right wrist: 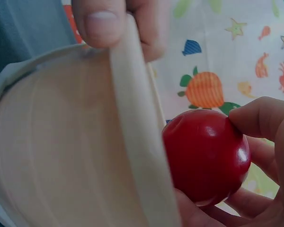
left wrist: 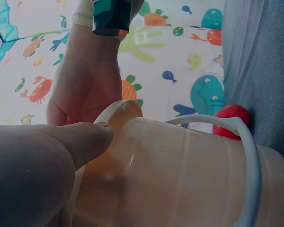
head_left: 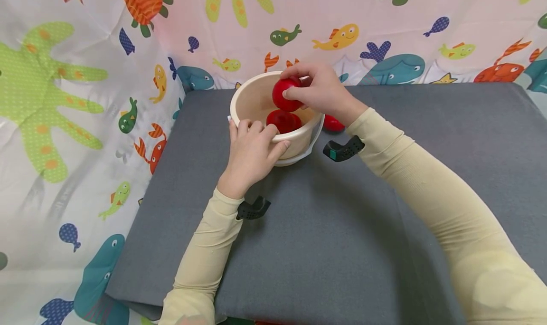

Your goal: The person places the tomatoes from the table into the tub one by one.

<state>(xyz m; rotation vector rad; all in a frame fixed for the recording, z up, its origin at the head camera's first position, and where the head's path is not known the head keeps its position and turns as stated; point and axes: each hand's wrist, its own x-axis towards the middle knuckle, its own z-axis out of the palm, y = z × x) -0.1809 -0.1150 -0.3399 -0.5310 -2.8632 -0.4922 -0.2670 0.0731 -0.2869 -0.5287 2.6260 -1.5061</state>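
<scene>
A cream bucket [head_left: 295, 147] with a pale grey handle [left wrist: 250, 161] stands on the grey-covered table. My left hand [head_left: 249, 156] grips its near rim, thumb outside and fingers over the edge. Above the bucket's mouth, my right hand [head_left: 320, 90] holds a shiny red ball [right wrist: 206, 156] between thumb and fingers; a shallow dent shows on its surface. More red [head_left: 282, 121] shows inside the bucket, where the number of pieces is hard to tell. Another round red thing [left wrist: 234, 118] lies on the table just right of the bucket, partly hidden by the right hand and bucket.
The grey table [head_left: 342, 258] extends toward me and to the right. A curtain [head_left: 252, 35] printed with sea animals hangs behind the table and along its left side. Black bands [head_left: 344, 149] are worn on both wrists.
</scene>
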